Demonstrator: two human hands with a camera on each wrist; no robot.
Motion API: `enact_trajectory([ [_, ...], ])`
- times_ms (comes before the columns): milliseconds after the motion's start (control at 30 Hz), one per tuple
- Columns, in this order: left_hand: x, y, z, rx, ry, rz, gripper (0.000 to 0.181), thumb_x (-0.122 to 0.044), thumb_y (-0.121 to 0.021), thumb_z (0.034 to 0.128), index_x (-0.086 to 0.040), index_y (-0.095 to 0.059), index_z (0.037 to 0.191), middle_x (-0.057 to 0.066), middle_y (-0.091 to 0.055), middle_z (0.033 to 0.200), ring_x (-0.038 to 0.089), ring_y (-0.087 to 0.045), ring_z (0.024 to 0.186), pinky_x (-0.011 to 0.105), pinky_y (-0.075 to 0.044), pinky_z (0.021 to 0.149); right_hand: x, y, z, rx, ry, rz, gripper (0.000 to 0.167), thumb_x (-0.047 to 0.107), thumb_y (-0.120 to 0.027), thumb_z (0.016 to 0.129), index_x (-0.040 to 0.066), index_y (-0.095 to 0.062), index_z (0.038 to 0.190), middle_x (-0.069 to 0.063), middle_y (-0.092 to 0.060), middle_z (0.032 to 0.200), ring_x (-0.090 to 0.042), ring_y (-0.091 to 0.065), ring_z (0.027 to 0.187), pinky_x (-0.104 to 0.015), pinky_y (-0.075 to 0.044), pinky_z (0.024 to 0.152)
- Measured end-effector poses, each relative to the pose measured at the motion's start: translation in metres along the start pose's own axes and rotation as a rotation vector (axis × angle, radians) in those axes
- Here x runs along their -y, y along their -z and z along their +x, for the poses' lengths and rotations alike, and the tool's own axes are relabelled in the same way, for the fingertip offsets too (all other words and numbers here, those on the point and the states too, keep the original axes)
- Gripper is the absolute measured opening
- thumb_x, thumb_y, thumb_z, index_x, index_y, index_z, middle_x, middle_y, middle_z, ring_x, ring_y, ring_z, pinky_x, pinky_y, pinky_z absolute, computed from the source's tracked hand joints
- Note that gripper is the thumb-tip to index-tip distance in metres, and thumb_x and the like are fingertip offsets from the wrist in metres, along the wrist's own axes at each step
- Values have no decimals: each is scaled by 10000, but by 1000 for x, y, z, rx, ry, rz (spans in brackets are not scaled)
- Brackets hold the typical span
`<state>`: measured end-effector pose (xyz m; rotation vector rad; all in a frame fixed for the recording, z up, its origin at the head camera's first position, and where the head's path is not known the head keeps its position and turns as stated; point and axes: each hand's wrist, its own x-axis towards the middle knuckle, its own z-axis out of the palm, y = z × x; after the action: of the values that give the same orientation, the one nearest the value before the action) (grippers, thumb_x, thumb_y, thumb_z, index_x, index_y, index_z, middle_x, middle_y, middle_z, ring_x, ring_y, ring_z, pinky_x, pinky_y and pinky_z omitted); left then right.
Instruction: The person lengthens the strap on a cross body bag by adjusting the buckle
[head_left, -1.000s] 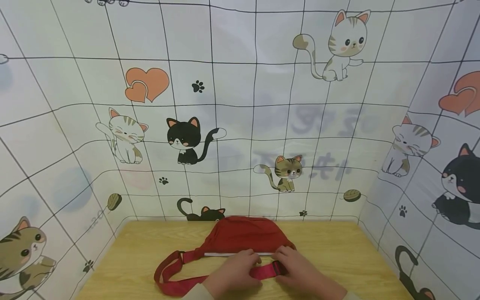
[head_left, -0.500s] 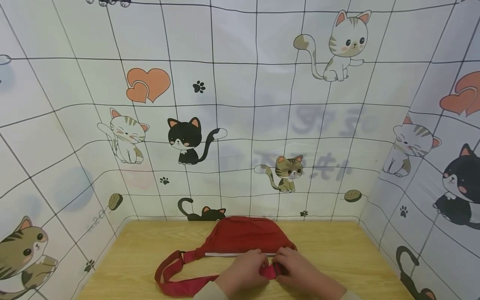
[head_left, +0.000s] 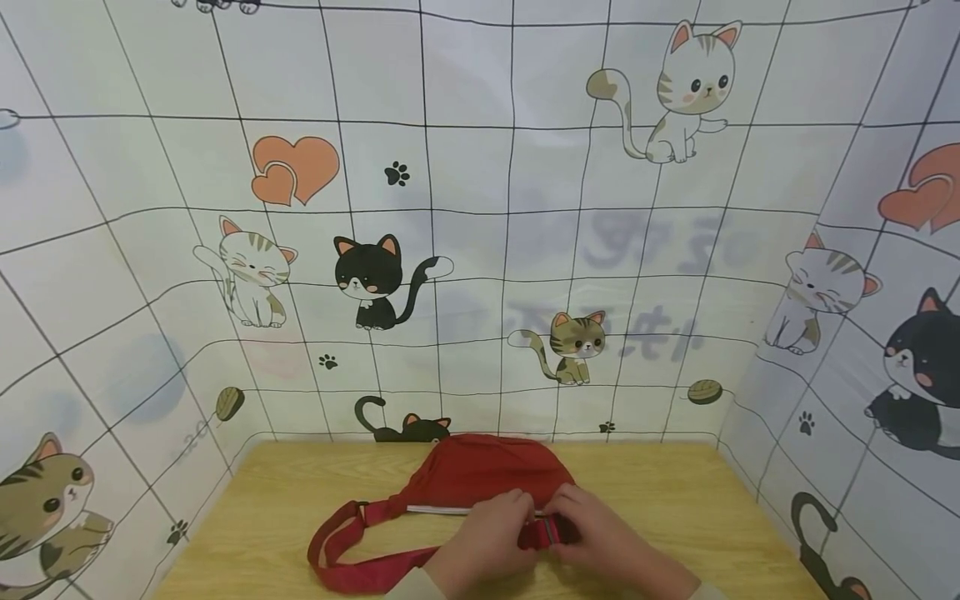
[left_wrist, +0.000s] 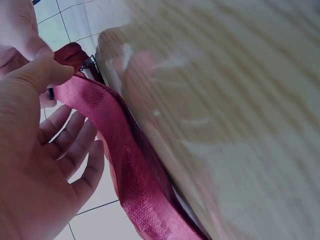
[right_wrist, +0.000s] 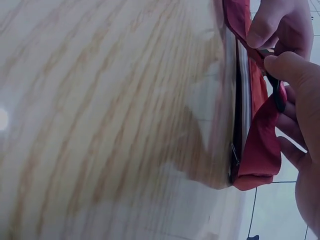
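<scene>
A red waist bag [head_left: 487,475] lies at the back of the wooden table, its pale zip edge facing me. From its left end the red strap [head_left: 360,575] loops toward me and runs under my left hand [head_left: 491,529]. In the left wrist view, that hand's thumb and forefinger pinch the strap [left_wrist: 135,165] near its end, other fingers loosely bent below. My right hand [head_left: 600,533] pinches the black buckle [right_wrist: 276,90], from which a short strap length [right_wrist: 262,142] folds down toward the bag's end. Both hands' fingertips nearly meet at the buckle; fingers partly hide how its parts sit.
The wooden tabletop [head_left: 675,475] spreads on both sides of the bag and looks glossy in the wrist views. White sheeting [head_left: 480,250] printed with cats and grid lines rises behind the table and along both sides.
My left hand has moved right along the strap, closing up to the right hand. The strap between them has shortened, the buckle has turned slightly, and the bag's right end has drawn inward.
</scene>
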<state>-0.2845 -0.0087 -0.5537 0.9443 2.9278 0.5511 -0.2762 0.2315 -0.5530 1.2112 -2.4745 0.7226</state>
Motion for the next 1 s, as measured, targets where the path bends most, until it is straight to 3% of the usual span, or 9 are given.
enact_trajectory([
  [200, -5, 6, -3, -49, -15, -4, 440, -482, -931, 879, -270, -608, 1089, -160, -527, 945, 19, -490, 856, 280, -492, 757, 2, 4, 2, -111, 85, 30, 486, 37, -957, 773, 159, -725, 1182, 42, -681, 1190, -130, -648, 1052, -328, -580, 907],
  [400, -3, 12, -4, -79, -31, -49, 387, -383, -943, 875, -272, -638, 1086, -156, -550, 968, 9, -495, 866, 259, -507, 788, 2, 8, 1, -99, 44, 42, 484, 73, -975, 809, 185, -725, 1208, 57, -684, 1224, -122, -654, 1059, -310, -584, 910],
  [800, 13, 18, -5, -246, -219, -40, 370, -365, -950, 888, -257, -702, 1140, -152, -605, 1041, -11, -542, 938, 244, -521, 881, 11, 23, 7, -72, -25, 38, 475, 91, -972, 823, 179, -712, 1210, 81, -622, 1161, -67, -611, 973, -263, -593, 812],
  [1000, 12, 20, -7, -261, -215, -61, 370, -344, -951, 894, -257, -716, 1166, -155, -612, 1074, -10, -549, 984, 242, -532, 905, 13, 26, 8, -88, -3, 19, 495, 102, -977, 824, 191, -708, 1230, 80, -621, 1174, -59, -598, 981, -247, -586, 818],
])
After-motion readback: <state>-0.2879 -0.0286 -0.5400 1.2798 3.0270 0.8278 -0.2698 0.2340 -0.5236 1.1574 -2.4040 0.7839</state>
